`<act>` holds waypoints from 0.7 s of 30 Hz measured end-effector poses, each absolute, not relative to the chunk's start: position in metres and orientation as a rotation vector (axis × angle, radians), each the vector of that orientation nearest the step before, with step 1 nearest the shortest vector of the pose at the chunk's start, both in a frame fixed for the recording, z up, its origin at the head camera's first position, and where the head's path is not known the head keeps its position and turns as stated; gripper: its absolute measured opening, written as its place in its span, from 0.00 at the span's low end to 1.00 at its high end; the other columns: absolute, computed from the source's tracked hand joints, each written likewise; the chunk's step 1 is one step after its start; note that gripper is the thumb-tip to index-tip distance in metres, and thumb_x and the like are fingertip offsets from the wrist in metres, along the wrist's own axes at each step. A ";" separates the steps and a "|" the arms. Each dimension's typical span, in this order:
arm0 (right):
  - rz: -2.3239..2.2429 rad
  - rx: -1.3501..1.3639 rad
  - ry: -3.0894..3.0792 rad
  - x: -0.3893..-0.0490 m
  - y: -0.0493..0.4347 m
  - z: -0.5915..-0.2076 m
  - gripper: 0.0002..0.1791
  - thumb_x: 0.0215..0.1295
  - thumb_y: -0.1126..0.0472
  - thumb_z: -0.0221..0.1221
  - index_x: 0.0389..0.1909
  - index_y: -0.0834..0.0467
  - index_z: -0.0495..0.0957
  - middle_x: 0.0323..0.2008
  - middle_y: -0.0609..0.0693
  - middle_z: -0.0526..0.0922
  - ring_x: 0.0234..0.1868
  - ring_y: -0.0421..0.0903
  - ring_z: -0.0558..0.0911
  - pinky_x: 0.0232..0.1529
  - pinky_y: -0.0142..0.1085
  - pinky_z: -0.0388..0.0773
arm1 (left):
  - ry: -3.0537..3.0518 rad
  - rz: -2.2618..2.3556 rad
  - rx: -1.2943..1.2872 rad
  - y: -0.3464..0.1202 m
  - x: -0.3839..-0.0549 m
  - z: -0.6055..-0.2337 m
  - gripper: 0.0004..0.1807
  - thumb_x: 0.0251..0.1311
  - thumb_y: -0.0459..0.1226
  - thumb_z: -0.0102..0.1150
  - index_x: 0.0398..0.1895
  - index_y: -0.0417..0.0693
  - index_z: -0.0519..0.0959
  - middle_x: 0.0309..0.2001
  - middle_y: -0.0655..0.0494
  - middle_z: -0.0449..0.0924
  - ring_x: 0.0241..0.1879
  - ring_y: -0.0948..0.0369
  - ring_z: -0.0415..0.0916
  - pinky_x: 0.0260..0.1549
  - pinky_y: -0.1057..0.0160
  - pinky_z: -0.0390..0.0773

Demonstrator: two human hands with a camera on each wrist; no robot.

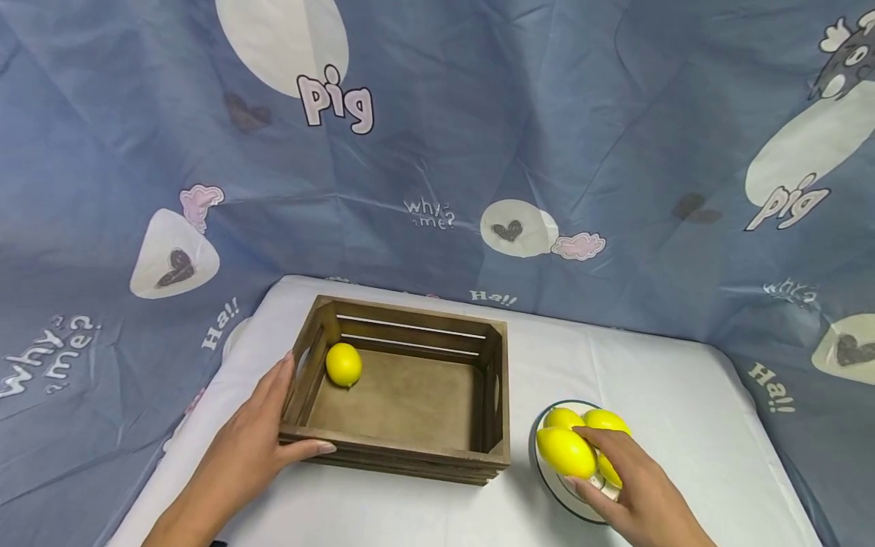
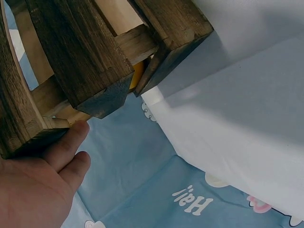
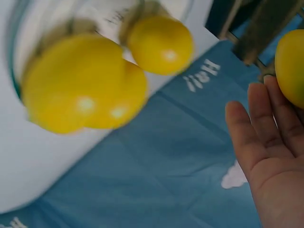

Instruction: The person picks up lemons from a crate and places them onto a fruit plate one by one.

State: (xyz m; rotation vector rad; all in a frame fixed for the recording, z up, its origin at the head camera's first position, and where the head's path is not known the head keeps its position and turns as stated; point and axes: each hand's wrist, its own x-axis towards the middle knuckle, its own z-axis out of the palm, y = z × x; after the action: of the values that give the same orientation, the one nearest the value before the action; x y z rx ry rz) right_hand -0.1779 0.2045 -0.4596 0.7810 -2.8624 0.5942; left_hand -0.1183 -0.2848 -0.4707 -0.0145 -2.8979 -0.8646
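My left hand (image 1: 253, 425) holds the near left corner of a slatted brown wooden crate (image 1: 410, 450), its thumb over the front edge and its fingers along the left side. Inside, one yellow lemon (image 1: 344, 365) lies in the far left part. To the right of the crate stands a white plate (image 1: 551, 486) with a dark rim, bearing several lemons (image 1: 608, 420). Above it, my right hand (image 1: 636, 479) pinches a lemon (image 1: 566, 453) between thumb and fingers. That lemon also shows at the right edge of the right wrist view, against the fingers.
A white cloth (image 1: 677, 425) covers the table under the crate and plate. Behind and at both sides hangs a blue printed fabric (image 1: 410, 152), which meets the table's back edge. The crate's right wall (image 1: 502, 387) stands between its inside and the plate.
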 end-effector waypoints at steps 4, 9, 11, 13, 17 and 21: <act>0.569 0.726 -2.886 -0.174 0.208 -0.476 0.33 0.54 0.49 0.80 0.61 0.51 0.81 0.55 0.40 0.82 0.52 0.41 0.80 0.51 0.51 0.84 | -2.902 -0.874 -0.007 -0.285 -0.118 -0.471 0.75 0.48 0.64 0.77 0.86 0.46 0.38 0.80 0.33 0.51 0.71 0.31 0.62 0.58 0.28 0.70; 0.471 0.749 -2.817 -0.170 0.211 -0.495 0.35 0.48 0.52 0.83 0.58 0.53 0.83 0.55 0.41 0.81 0.53 0.41 0.79 0.49 0.48 0.84 | -2.893 -0.865 -0.011 -0.286 -0.118 -0.472 0.75 0.48 0.63 0.78 0.87 0.46 0.38 0.80 0.33 0.51 0.71 0.31 0.62 0.58 0.28 0.69; 0.437 0.748 -2.805 -0.170 0.211 -0.501 0.35 0.47 0.52 0.83 0.58 0.55 0.83 0.55 0.44 0.80 0.53 0.43 0.79 0.49 0.49 0.84 | -2.888 -0.859 -0.014 -0.286 -0.118 -0.472 0.75 0.48 0.62 0.79 0.86 0.45 0.38 0.80 0.33 0.52 0.70 0.30 0.63 0.58 0.28 0.69; 0.412 0.751 -2.782 -0.170 0.212 -0.507 0.36 0.46 0.51 0.83 0.57 0.56 0.83 0.55 0.45 0.80 0.53 0.44 0.78 0.48 0.47 0.84 | -2.883 -0.854 -0.018 -0.286 -0.118 -0.472 0.75 0.47 0.60 0.80 0.86 0.45 0.38 0.80 0.33 0.52 0.70 0.30 0.63 0.58 0.28 0.70; 0.387 0.765 -2.716 -0.171 0.214 -0.521 0.38 0.43 0.51 0.84 0.57 0.58 0.83 0.53 0.46 0.78 0.52 0.44 0.75 0.44 0.45 0.83 | -2.876 -0.853 -0.023 -0.286 -0.118 -0.473 0.75 0.47 0.59 0.81 0.86 0.45 0.39 0.79 0.33 0.53 0.70 0.30 0.63 0.58 0.28 0.69; 0.382 0.765 -2.679 -0.171 0.215 -0.530 0.38 0.43 0.52 0.84 0.57 0.59 0.83 0.52 0.45 0.77 0.50 0.44 0.73 0.42 0.44 0.82 | -2.875 -0.853 -0.025 -0.285 -0.119 -0.473 0.75 0.47 0.59 0.81 0.86 0.44 0.39 0.79 0.32 0.53 0.70 0.30 0.63 0.58 0.28 0.69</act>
State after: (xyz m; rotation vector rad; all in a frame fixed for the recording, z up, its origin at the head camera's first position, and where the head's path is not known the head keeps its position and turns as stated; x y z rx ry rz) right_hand -0.1713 0.2145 -0.5302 0.7653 -2.6788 0.3820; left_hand -0.1193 -0.2852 -0.4731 -0.0249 -2.8754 -0.8530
